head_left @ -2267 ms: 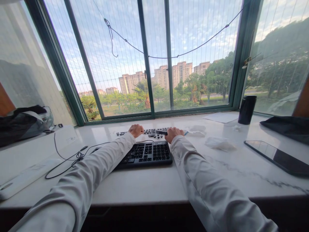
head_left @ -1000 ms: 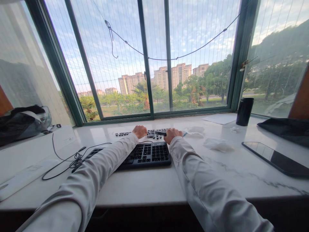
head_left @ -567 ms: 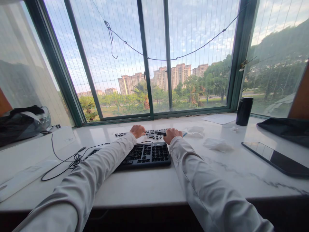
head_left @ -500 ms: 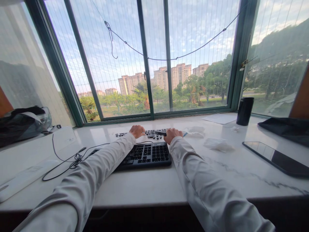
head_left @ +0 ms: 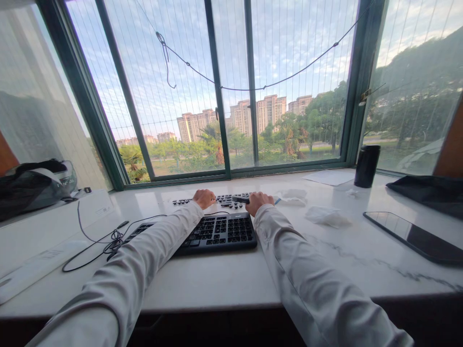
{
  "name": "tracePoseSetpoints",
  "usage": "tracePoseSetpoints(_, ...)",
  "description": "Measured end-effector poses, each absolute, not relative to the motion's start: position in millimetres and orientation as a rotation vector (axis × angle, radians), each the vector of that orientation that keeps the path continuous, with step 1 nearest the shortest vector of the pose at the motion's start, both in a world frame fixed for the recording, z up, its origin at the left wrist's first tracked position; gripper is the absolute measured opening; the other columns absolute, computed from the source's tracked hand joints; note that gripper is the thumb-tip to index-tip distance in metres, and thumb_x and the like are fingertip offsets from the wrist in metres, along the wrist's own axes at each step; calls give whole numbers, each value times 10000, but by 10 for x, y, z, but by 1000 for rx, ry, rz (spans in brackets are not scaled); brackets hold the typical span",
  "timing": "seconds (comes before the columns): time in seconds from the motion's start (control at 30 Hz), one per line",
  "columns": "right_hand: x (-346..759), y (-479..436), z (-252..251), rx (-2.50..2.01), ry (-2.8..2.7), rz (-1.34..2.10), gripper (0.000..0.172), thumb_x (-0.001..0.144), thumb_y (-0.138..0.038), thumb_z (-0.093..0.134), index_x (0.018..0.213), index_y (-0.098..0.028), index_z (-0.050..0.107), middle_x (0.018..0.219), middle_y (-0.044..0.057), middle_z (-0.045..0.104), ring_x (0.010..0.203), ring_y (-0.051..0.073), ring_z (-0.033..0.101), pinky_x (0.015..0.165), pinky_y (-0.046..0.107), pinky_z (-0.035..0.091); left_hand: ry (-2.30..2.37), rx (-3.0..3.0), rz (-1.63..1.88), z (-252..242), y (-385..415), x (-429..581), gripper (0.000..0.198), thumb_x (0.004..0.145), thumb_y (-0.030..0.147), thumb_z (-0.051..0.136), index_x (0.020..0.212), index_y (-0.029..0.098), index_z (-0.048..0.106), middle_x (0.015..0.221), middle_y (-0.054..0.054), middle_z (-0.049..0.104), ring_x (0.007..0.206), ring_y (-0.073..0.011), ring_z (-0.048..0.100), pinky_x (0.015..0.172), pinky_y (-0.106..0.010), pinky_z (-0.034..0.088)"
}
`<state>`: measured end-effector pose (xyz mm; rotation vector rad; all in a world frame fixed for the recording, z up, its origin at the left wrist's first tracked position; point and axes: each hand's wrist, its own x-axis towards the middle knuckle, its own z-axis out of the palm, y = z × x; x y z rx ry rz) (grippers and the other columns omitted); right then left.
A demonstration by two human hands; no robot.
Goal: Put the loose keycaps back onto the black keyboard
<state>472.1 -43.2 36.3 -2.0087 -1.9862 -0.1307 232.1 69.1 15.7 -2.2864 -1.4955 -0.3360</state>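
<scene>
A black keyboard (head_left: 217,230) with its keycaps off lies in front of me, partly covered by my left sleeve. Beyond it, loose black keycaps (head_left: 231,198) are spread in rows on the white counter. My left hand (head_left: 204,198) is over these rows with its fingers curled together; whatever they pinch is too small to make out. In my right hand (head_left: 259,201), closed near the keyboard's far right corner, is a slim black tool (head_left: 240,199) that points left over the keycaps. A bluish end shows on the hand's other side. The tool's exact kind is unclear.
Crumpled white tissues (head_left: 327,217) lie right of my right hand. Farther right are a phone (head_left: 412,236), a black cup (head_left: 367,166) and a black cloth bag (head_left: 430,193). A coiled cable (head_left: 115,236) and a white box (head_left: 47,217) are on the left, below the window.
My left hand has shifted very slightly left, its forearm with it. My right hand and the black tool stay in place.
</scene>
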Motion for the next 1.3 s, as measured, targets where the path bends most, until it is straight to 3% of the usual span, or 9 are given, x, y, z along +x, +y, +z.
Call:
tracePoseSetpoints(0.4,4742,-347,299,-1964,-1978,-193,294,715,-345,524,930,-196,658,950,119,657,896,272,610,733,375,435,-1580,-2287,-458,132,665,2294,192,732,377,614,862,313,740,886,3,723,844,-194,639,734,-264,454)
tracePoseSetpoints(0.83,4740,-379,322,-1972,-1979,-179,295,720,-348,537,940,-197,662,950,119,655,899,259,608,751,363,431,-1606,-2288,-415,290,574,2282,179,704,332,647,855,298,736,849,8,724,822,-181,639,714,-249,445)
tracePoseSetpoints(1.1,4757,-405,346,-1997,-2014,-175,319,739,-353,522,986,-201,655,990,126,642,926,264,598,770,379,424,-1581,-2388,-392,609,224,1835,287,718,516,578,795,292,741,813,16,721,776,-161,626,642,-220,398)
tracePoseSetpoints(1.3,4752,-392,345,-2015,-1990,-179,299,749,-352,509,946,-188,663,956,131,647,900,276,596,772,404,410,-1551,-2710,-404,635,-157,1340,362,743,545,554,692,243,746,732,5,716,680,-126,602,630,-200,386)
